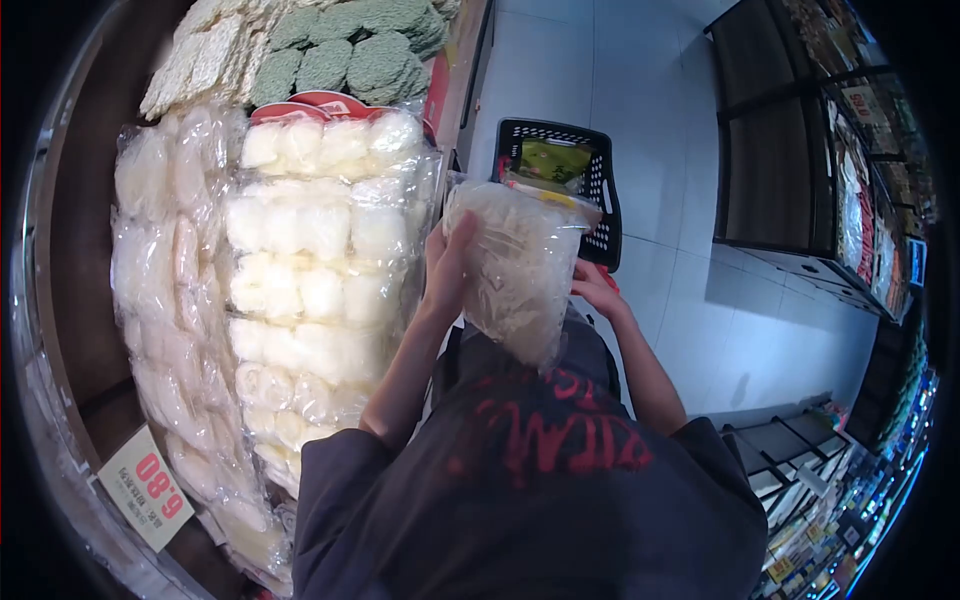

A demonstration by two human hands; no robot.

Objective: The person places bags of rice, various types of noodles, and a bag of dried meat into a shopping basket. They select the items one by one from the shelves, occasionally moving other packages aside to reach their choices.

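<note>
A clear plastic bag of pale dried noodles (520,260) hangs in front of my body, its yellow-marked top edge tilted toward the basket. My left hand (452,262) grips the bag along its left side, thumb lying over the plastic. Just right of the bag is my right hand (598,292), closed around a red handle (607,278). Beyond the bag, a black shopping basket (612,190) with perforated walls holds a green package (555,162). The bag covers the basket's near left part.
Along my left, a display shelf carries several wrapped packs of white noodles (300,290) and green noodle bundles (345,60). A price card (145,488) is at its lower edge. Tiled floor (640,80) runs ahead, with a dark shelf unit (770,130) at the right.
</note>
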